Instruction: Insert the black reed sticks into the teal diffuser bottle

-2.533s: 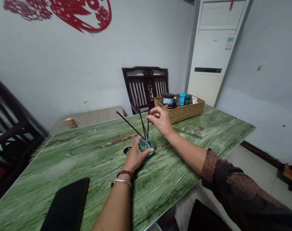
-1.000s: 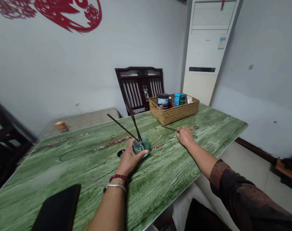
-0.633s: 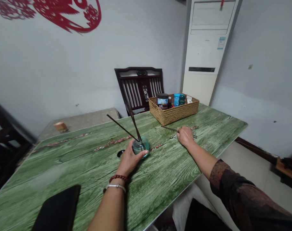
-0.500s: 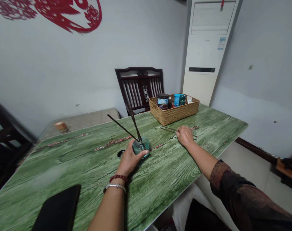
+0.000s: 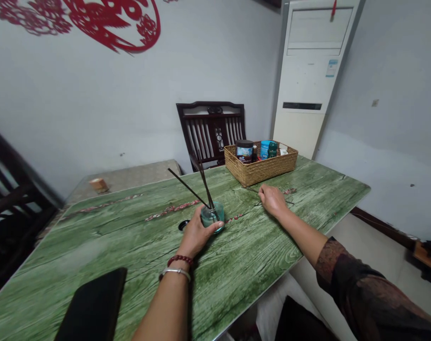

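My left hand [image 5: 197, 232] is wrapped round a small glass reed diffuser bottle [image 5: 217, 219] with bluish-green liquid, which stands on the table. Several dark diffuser reeds [image 5: 208, 192] lean out of its neck, one tilted far to the left. A round black cap [image 5: 183, 225] lies just left of the bottle. My right hand [image 5: 272, 199] rests on the table to the right, fingers pinched down on thin dark reeds [image 5: 251, 189] lying there. Ends of these reeds show on both sides of the hand; the fingertips are partly hidden.
A wicker basket [image 5: 265, 174] with jars and bottles stands at the table's back edge. A black flat object [image 5: 92, 303] lies at the near left of the green table [image 5: 137, 251]. Behind are a dark wooden chair [image 5: 215, 128] and a low surface with a small orange-brown object [image 5: 99, 185].
The view has turned slightly left. My right hand has shifted a little left over the loose reeds, covering more of them. My left hand keeps its hold on the bottle.
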A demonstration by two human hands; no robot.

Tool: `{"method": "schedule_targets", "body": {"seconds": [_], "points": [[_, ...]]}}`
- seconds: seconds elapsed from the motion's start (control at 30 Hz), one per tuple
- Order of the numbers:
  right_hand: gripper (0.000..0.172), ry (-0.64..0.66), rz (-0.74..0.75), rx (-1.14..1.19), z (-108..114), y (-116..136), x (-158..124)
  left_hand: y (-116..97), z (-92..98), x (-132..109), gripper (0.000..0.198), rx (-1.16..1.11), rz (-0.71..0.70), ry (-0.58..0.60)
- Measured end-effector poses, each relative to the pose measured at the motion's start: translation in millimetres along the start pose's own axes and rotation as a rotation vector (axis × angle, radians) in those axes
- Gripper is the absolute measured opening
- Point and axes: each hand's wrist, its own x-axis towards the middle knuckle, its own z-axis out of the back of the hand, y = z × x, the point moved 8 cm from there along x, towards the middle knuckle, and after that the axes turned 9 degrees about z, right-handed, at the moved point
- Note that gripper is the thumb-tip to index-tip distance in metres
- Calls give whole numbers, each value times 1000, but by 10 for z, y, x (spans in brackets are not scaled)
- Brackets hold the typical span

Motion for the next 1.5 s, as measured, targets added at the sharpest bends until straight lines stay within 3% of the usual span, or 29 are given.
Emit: {"method": "schedule_targets", "body": {"seconds": [0.13,0.2,0.37,0.47,0.6,0.93,1.07,1.23,1.37,1.5], "points": [[10,-323,66,449,492,284,172,17,0,-1,63,10,6,-9],[13,-445,106,702,695,438,264,27,-8,1,63,0,8,-3],[19,-505,219,1185,914,944,460,5,-11,-2,61,-35,-18,1],[19,-474,288,1247,890,1255,525,4,-8,-3,60,-38,-22,-7],[15,-449,318,1140,744,1495,568,17,-17,-6,61,-31,-23,-4],[16,-247,283,909,217,1611,455,13,-27,-6,65,-42,-23,14],[15,-248,261,728,224,1349,348,13,-10,-6,63,-44,-25,-1],[19,-278,74,314,236,353,230,13,-5,-16,60,-22,10,5],[31,-100,-132,-5,-19,-385,70,-11,3,-22,60,-13,12,2],[36,53,-158,-153,-247,-536,-29,2,9,-9,62,9,8,-8]]}}
